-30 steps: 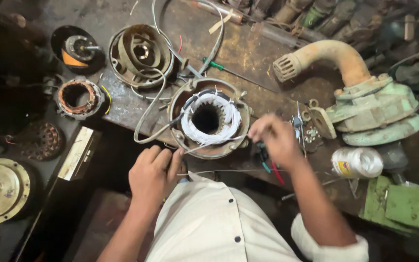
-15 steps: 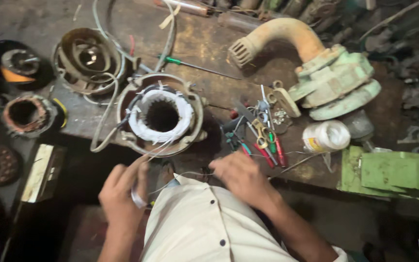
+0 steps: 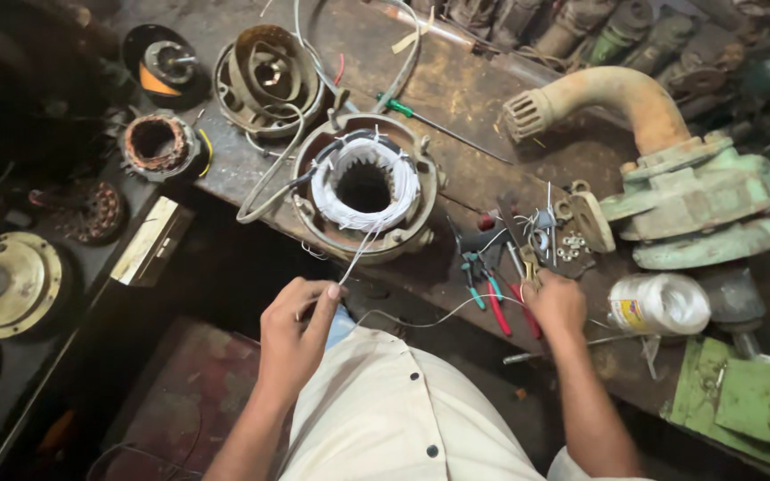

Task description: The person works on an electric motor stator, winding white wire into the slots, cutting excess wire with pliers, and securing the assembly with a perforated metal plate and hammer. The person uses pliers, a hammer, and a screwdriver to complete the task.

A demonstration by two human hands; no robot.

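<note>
While the left hand (image 3: 294, 334) pinches a white thread (image 3: 360, 251) running up to the motor stator (image 3: 364, 185) just beyond it, the right hand (image 3: 556, 305) closes around small tools (image 3: 528, 272) on the workbench (image 3: 456, 98).

pump body (image 3: 697, 200): green, w/ rusty curved pipe (image 3: 608, 93), just beyond the grip on the right, up-right of it
white roll (image 3: 661, 303): lying on its side, just right of that grip
green plate (image 3: 741, 401): lower right, past the roll
screwdriver (image 3: 443, 125): green handle, on bench, well above both grips
rusty housing (image 3: 269, 76): round, empty, far up-left of the grips
small copper-wound stator (image 3: 158, 142): left of housing, well apart from grips
brass-coloured disc (image 3: 6, 285): far left of the left-side grip
black cap (image 3: 162, 67): orange patch, top left
</note>
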